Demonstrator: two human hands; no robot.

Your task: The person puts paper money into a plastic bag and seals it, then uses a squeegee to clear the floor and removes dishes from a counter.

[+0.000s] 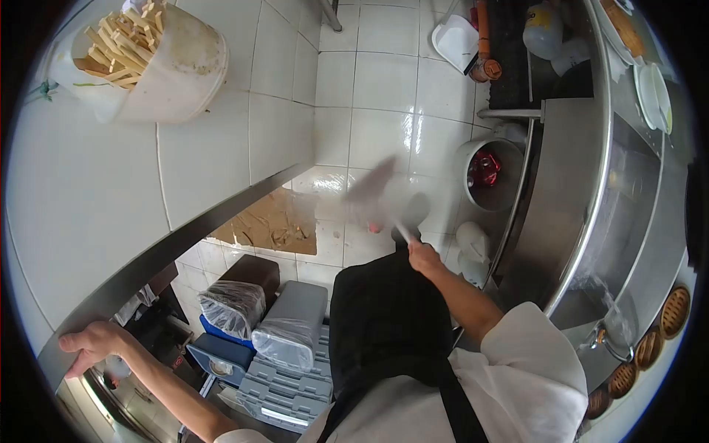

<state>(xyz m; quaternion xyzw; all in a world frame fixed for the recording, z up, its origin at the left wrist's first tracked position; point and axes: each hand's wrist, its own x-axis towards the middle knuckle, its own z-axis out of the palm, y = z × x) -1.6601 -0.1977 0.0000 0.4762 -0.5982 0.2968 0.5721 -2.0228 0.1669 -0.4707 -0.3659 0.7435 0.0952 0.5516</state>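
Observation:
My right hand (423, 256) is closed around the pale handle (402, 229) of a tool held out over the floor. The tool's broad greyish-red head (371, 181) is smeared by motion, and I cannot tell its kind. At the lower left, my left hand (92, 345) grips the dark metal edge (114, 299) of a white-tiled counter (203, 162), with the thumb on top and fingers curled round it. A flattened piece of brown cardboard (277, 225) lies on the floor beneath the counter's edge, left of the tool.
A white bucket (498, 173) with something shiny red inside stands right of the tool, beside a steel sink counter (550, 214). Bins (299, 310) and grey crates (284, 395) are at the lower left. A white tub (188, 66) of wooden sticks sits on the tiled counter. A dustpan (456, 40) lies farther off.

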